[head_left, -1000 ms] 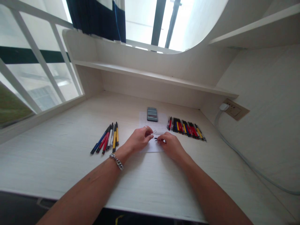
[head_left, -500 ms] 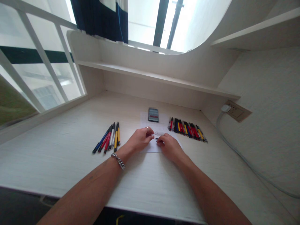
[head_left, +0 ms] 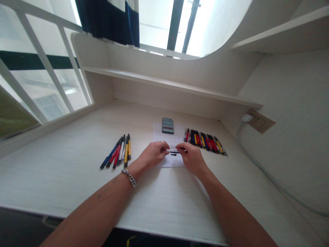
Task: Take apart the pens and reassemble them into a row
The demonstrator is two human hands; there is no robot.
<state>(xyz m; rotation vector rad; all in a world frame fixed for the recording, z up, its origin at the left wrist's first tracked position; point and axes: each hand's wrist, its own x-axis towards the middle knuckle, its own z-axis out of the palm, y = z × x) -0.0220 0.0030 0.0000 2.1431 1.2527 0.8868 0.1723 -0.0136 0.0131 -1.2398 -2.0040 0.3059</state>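
Observation:
My left hand (head_left: pixel 155 153), with a ring and a chain bracelet, pinches a thin clear tube (head_left: pixel 172 149) that looks like a pen barrel. Facing it, my right hand (head_left: pixel 192 158) has thumb and fingertips closed by the tube's other end; what they hold is too small to make out. Between the hands, a short black pen part (head_left: pixel 173 154) lies on a white sheet of paper (head_left: pixel 167 163). A thin dark piece (head_left: pixel 174 152) shows just above that part.
Several coloured pens (head_left: pixel 119 151) lie in a loose group on the left. A row of many pens (head_left: pixel 205 140) is on the right. A dark flat case (head_left: pixel 168 125) rests at the paper's far end. A cable (head_left: pixel 259 168) runs from the wall socket (head_left: pixel 259 121) along the right.
My right hand has moved slightly right and up, off the small black part, which now lies uncovered on the paper. My left hand keeps its pinch on the clear tube.

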